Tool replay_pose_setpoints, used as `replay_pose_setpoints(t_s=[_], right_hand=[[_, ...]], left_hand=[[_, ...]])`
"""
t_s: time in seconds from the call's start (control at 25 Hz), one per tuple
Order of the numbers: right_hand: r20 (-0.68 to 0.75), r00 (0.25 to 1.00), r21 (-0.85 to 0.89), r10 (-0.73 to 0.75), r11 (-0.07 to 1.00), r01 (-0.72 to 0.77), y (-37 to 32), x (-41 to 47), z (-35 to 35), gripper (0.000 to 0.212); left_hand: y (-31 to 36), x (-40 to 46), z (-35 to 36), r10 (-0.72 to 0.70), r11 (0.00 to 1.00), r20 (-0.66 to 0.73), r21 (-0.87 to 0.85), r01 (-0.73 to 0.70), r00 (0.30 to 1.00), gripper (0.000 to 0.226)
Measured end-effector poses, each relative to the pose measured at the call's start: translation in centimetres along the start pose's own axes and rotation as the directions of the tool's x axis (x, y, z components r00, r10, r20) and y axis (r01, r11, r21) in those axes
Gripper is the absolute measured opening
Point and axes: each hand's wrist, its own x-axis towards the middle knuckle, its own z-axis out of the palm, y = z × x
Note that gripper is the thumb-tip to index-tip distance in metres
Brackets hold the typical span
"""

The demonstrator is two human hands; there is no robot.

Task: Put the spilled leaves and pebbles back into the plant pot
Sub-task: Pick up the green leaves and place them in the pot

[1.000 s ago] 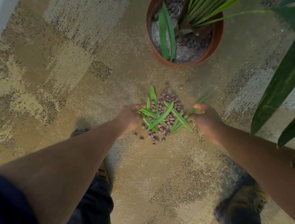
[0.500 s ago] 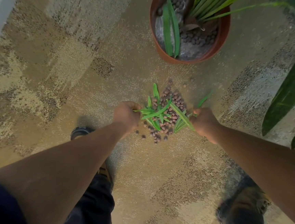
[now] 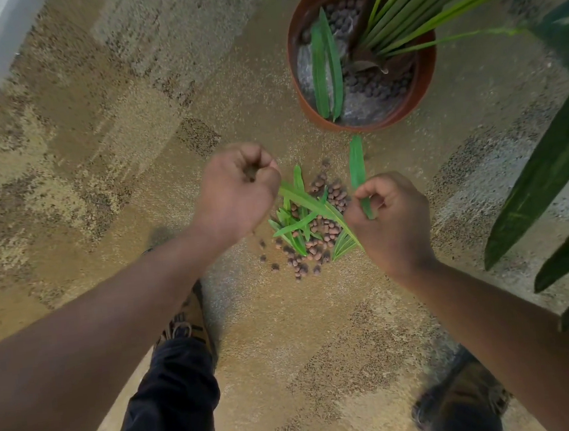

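Left hand (image 3: 236,192) fingers curled into a loose fist, raised above the carpet (image 3: 99,162); dark bits show in the gap, likely pebbles, cannot tell for sure. Right hand (image 3: 392,219) fingers pinch one leaf (image 3: 357,171), blade pointing toward the pot (image 3: 425,75). Between the hands, pile (image 3: 311,223) of leaves and brown pebbles lies on the carpet, a few strays at its near-left edge. Pot sits beyond the pile, apart from it, holding pebbles, two loose leaves, and the plant (image 3: 429,3). Shoes (image 3: 186,323) below.

Both forearms are bare. Dark navy trousers (image 3: 169,407) cover the legs. Brown lace-up shoes (image 3: 186,323) on both feet.
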Motion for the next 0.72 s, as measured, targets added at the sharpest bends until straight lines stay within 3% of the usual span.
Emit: replay_pose_setpoints(t_s=[0.2, 0.28, 0.4, 0.52, 0.64, 0.72], right_hand=[[-0.107, 0.944, -0.093, -0.311, 0.949, 0.302, -2.4, 3.5, -2.1, 0.006], [-0.079, 0.927, -0.202, -0.366, 0.917, 0.345, -2.9, 5.4, -2.6, 0.012], [0.05, 0.94, -0.41, -0.338, 0.851, 0.328, -3.3, 8.0, -2.6, 0.019], [0.215, 0.955, -0.533, -0.203, 0.795, 0.289, -3.4, 9.6, -2.0, 0.035], [0.228, 0.963, -0.494, -0.146, 0.835, 0.243, -3.1, 9.4, -1.4, 0.048], [0.25, 0.955, -0.417, -0.163, 0.871, 0.258, -2.5, 8.7, -1.0, 0.053]], left_hand=[[5.7, 3.0, -2.7, 0.251, 0.963, -0.023, -0.095, -0.252, 0.968, 0.013], [7.5, 5.1, -2.5, 0.336, 0.942, -0.057, 0.008, -0.336, 0.94, 0.014], [9.3, 8.6, -1.2, 0.382, 0.902, -0.026, 0.228, -0.367, 0.924, 0.02], [9.2, 11.3, 0.2, 0.322, 0.862, 0.107, 0.378, -0.338, 0.941, 0.032], [7.5, 11.6, 1.4, 0.239, 0.8, 0.213, 0.509, -0.316, 0.947, 0.043], [6.0, 10.7, 1.9, 0.268, 0.739, 0.292, 0.549, -0.39, 0.918, 0.047]])
